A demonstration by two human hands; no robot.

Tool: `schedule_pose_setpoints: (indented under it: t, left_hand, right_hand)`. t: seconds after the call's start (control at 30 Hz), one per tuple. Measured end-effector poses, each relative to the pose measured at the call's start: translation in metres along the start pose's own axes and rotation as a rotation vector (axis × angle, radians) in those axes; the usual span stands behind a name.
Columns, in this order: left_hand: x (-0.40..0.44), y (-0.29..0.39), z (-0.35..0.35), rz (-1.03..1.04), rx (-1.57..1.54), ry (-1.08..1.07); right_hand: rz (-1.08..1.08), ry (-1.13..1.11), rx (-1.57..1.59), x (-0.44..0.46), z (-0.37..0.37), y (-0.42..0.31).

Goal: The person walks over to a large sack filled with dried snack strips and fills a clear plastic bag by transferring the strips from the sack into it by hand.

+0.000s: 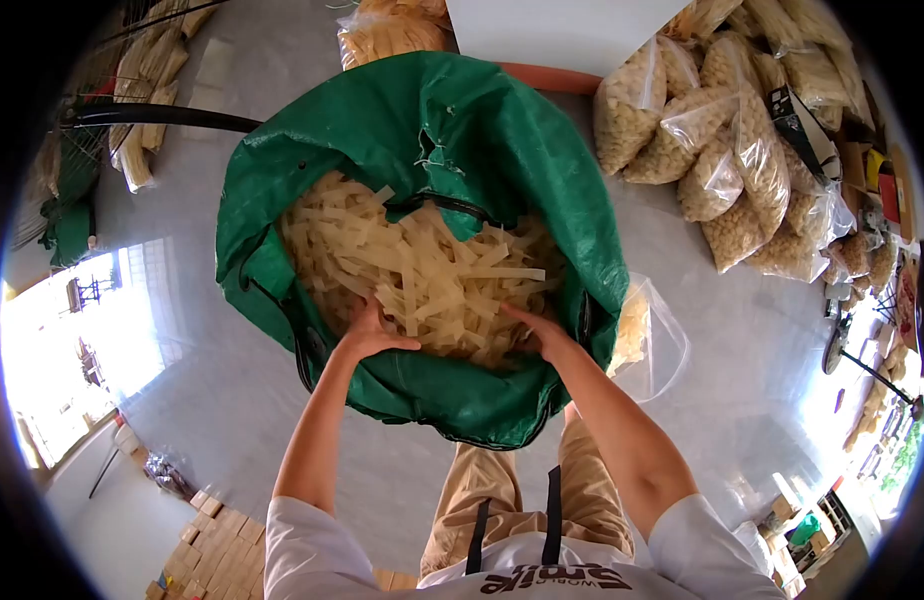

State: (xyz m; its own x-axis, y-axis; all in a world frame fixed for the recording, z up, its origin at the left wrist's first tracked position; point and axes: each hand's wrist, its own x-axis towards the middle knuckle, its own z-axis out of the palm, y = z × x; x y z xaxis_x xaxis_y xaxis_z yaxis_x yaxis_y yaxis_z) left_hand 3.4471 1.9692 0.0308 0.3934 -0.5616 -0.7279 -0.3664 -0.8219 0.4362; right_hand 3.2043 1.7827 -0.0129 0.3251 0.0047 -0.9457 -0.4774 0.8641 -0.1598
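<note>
A large green tarpaulin bag (572, 190) with black straps stands wide-mouthed in the middle of the head view. Pale yellow, flat dried strips (432, 265) fill it in a loose heap. At the heap's near left side, my left hand (370, 332) reaches in, its thumb stretched to the right over the bag's near rim and its other fingers partly among the strips. My right hand (538, 332) touches the heap's near right side, one finger stretched toward the middle and the rest partly hidden. Neither hand shows a strip gripped in it.
Several clear bags (737, 150) of pale pieces are piled at the upper right. A white panel (562, 30) stands beyond the green bag. Beside its right edge lies a clear plastic bag (657, 340) with yellowish contents. Stacked cartons (217, 550) are at the lower left.
</note>
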Motion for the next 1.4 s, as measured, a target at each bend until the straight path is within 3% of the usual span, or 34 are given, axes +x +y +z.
schedule_pose_setpoints:
  t: [0.03, 0.07, 0.13, 0.2, 0.27, 0.33, 0.37, 0.47, 0.53, 0.6, 0.63, 0.7, 0.87, 1.07, 1.4]
  left_hand:
    - [-0.002, 0.002, 0.004, -0.095, 0.047, 0.033]
    - [0.001, -0.004, 0.013, -0.009, 0.11, 0.153]
    - [0.004, 0.003, 0.015, 0.094, 0.149, 0.134]
    - [0.003, 0.004, 0.028, 0.191, 0.196, 0.106]
    - [-0.001, 0.0, 0.06, 0.252, -0.393, 0.105]
    - [-0.012, 0.034, 0.059, 0.222, -0.318, 0.139]
    - [-0.014, 0.045, 0.054, 0.187, -0.239, 0.189]
    - [-0.012, 0.059, 0.048, 0.076, -0.526, 0.002]
    - [-0.014, 0.067, 0.05, 0.011, -0.657, -0.088]
    - [-0.018, 0.07, 0.067, 0.23, -0.576, 0.107]
    - [-0.024, 0.086, 0.066, 0.237, -0.58, 0.101]
    - [-0.038, 0.108, 0.06, 0.087, -0.902, -0.019]
    - [-0.05, 0.11, 0.073, 0.171, -1.02, 0.212]
    - [-0.088, 0.15, 0.041, 0.212, -1.031, 0.214]
    - [-0.121, 0.178, 0.021, 0.38, -0.959, 0.38]
  right_hand:
    - [0.085, -0.018, 0.028, 0.003, 0.001, 0.002]
    - [0.084, -0.016, 0.025, 0.006, 0.006, 0.007]
    - [0.05, 0.245, 0.021, 0.006, 0.022, 0.013]
    - [0.06, 0.197, 0.031, -0.004, 0.023, 0.013]
    - [0.067, 0.156, 0.042, -0.006, 0.021, 0.02]
    - [-0.264, -0.062, 0.04, 0.003, 0.013, 0.038]
    - [-0.266, -0.062, 0.038, 0.007, 0.012, 0.039]
    - [-0.225, -0.024, 0.129, 0.012, 0.011, 0.043]
    - [-0.064, -0.18, 0.213, 0.013, 0.01, 0.041]
    - [-0.082, -0.206, 0.247, 0.004, 0.018, 0.039]
    - [-0.095, -0.226, 0.274, -0.006, 0.023, 0.035]
    - [-0.125, -0.14, 0.252, -0.034, 0.041, 0.023]
    - [-0.328, -0.122, 0.382, -0.065, 0.07, 0.015]
    - [-0.591, -0.192, 0.463, -0.107, 0.088, 0.001]
    - [-0.763, -0.201, 0.543, -0.185, 0.104, -0.024]
